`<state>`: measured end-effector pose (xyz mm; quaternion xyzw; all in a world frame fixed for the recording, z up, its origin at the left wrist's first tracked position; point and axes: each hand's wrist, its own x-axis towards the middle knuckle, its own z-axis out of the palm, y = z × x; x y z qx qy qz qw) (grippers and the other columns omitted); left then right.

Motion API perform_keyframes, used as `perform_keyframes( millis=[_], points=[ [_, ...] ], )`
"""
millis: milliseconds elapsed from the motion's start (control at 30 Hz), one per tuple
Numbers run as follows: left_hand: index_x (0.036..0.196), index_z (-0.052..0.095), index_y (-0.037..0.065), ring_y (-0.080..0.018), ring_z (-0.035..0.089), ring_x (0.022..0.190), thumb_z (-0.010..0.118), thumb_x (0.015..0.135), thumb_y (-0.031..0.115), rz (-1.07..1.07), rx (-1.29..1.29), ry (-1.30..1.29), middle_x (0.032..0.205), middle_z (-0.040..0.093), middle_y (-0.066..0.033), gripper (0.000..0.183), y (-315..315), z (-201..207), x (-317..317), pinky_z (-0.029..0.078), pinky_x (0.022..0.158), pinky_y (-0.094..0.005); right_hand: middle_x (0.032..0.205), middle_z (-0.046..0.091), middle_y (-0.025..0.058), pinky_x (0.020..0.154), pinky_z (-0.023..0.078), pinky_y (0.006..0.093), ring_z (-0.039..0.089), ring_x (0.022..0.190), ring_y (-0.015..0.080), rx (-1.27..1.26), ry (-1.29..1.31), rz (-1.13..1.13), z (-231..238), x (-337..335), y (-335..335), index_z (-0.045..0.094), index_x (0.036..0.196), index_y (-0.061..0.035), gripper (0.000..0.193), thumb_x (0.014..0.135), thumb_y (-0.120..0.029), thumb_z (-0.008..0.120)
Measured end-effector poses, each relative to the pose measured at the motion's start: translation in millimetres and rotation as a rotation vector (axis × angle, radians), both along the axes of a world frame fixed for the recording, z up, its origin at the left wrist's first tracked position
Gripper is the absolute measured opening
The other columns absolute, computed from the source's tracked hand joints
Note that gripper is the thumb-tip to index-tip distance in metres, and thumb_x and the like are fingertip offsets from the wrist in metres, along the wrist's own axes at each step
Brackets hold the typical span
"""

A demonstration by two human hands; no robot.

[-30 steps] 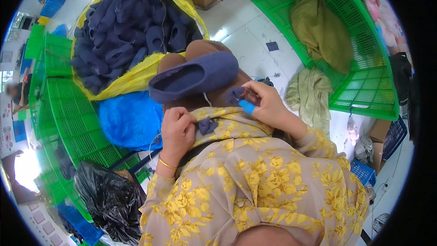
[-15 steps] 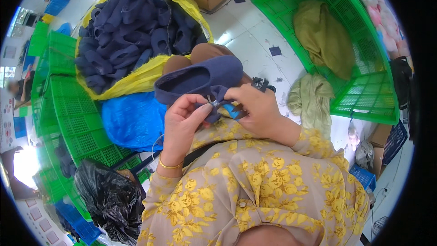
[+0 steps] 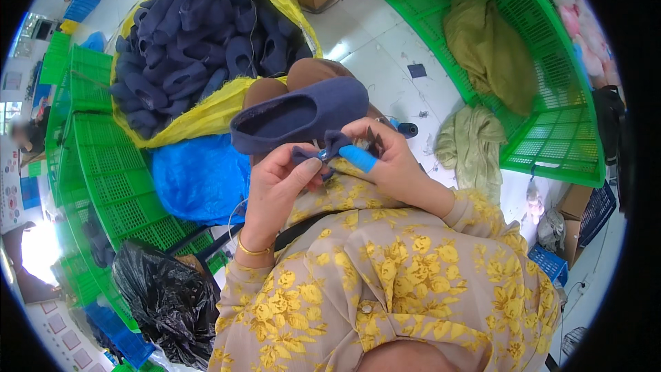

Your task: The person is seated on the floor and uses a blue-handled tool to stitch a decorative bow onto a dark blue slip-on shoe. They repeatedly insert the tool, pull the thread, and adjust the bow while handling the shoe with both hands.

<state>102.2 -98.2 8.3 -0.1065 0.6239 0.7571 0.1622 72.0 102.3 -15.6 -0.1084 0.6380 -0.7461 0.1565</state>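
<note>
Between the fingertips of both hands is a small navy fabric bow with a shiny bit at its middle. My left hand pinches its left side. My right hand, its thumb wrapped in blue tape, pinches the right loop. Dark thread snips are tucked in the right hand's fingers, their handles mostly hidden. Just beyond the bow, a navy slipper lies across my knees with its opening up. A thin pale thread runs by my left wrist.
Ahead to the left stands a yellow sack of many navy slippers. A blue plastic bag lies below it. Green crates flank me on the left; another green crate with olive cloth stands right. A dark spool is beyond my right hand.
My right thumb has come down onto the bow, showing its blue tape. The snips have swung from pointing down to a tucked, upward position. The slipper has barely moved.
</note>
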Motion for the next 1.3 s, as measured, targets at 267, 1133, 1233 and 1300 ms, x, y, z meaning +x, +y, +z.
perform_keyframes(
  millis=[267, 1133, 1233, 1300],
  points=[
    [0.107, 0.063, -0.002, -0.0099, 0.061, 0.080, 0.067, 0.089, 0.001, 0.009, -0.093, 0.067, 0.092, 0.066, -0.0051, 0.019, -9, -3, 3, 0.050, 0.072, -0.0231, 0.082, 0.055, 0.0011, 0.064, 0.043, 0.0246, 0.048, 0.069, 0.0073, 0.037, 0.049, 0.056, 12, -8, 9, 0.056, 0.108, -0.0035, 0.015, 0.093, -0.006, 0.060],
    [0.091, 0.061, 0.002, -0.0188, 0.065, 0.093, 0.065, 0.084, -0.009, -0.139, -0.036, 0.368, 0.102, 0.067, -0.0156, 0.014, -20, -19, 9, 0.054, 0.083, -0.0296, 0.093, 0.070, 0.0129, 0.069, 0.053, 0.0381, 0.066, 0.085, 0.0325, 0.379, 0.561, 0.393, 17, -14, 26, 0.067, 0.109, -0.0044, 0.044, 0.067, 0.007, 0.058],
    [0.091, 0.060, 0.002, -0.0195, 0.066, 0.093, 0.066, 0.084, -0.009, -0.119, -0.031, 0.375, 0.101, 0.067, -0.0157, 0.014, -19, -21, 10, 0.054, 0.082, -0.0304, 0.094, 0.070, 0.0128, 0.071, 0.053, 0.0378, 0.066, 0.085, 0.0333, 0.332, 0.525, 0.359, 12, -12, 20, 0.066, 0.109, -0.0045, 0.045, 0.068, 0.009, 0.056],
    [0.090, 0.059, 0.003, -0.0200, 0.066, 0.093, 0.066, 0.084, -0.009, -0.095, 0.009, 0.371, 0.101, 0.067, -0.0157, 0.015, -19, -25, 12, 0.055, 0.082, -0.0310, 0.095, 0.069, 0.0127, 0.072, 0.054, 0.0371, 0.067, 0.087, 0.0335, 0.291, 0.447, 0.363, 10, -10, 18, 0.065, 0.110, -0.0054, 0.046, 0.068, 0.010, 0.055]
  ],
)
